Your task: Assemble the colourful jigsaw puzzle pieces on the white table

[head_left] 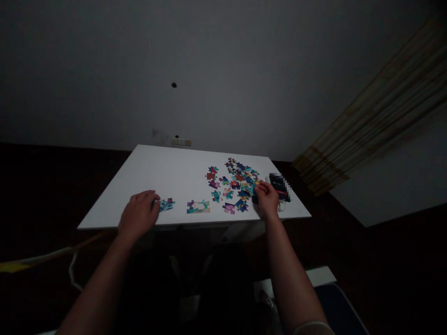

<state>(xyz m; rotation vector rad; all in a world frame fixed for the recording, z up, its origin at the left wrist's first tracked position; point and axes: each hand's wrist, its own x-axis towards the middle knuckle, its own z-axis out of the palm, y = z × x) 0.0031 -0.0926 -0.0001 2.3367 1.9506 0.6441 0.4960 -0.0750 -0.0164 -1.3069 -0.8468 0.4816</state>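
Note:
My left hand (139,211) lies palm down at the left front of the white table (164,172), fingers loosely together and the thumb side against a small joined strip of puzzle pieces (166,204) in teal and purple. Between my hands, close to the front edge, lies another joined puzzle section (198,206) with a pale figure. At the right edge of the loose puzzle pieces (239,177), my right hand (267,197) has thumb and forefinger pinched on a teal puzzle piece (253,189). The fingers partly cover that piece.
Beside my right hand is a dark box or device (280,187), partly blurred out, with a white cord (281,205) near it. A grey wall with a socket strip (181,141) stands behind the table. A curtain (349,139) hangs at the right.

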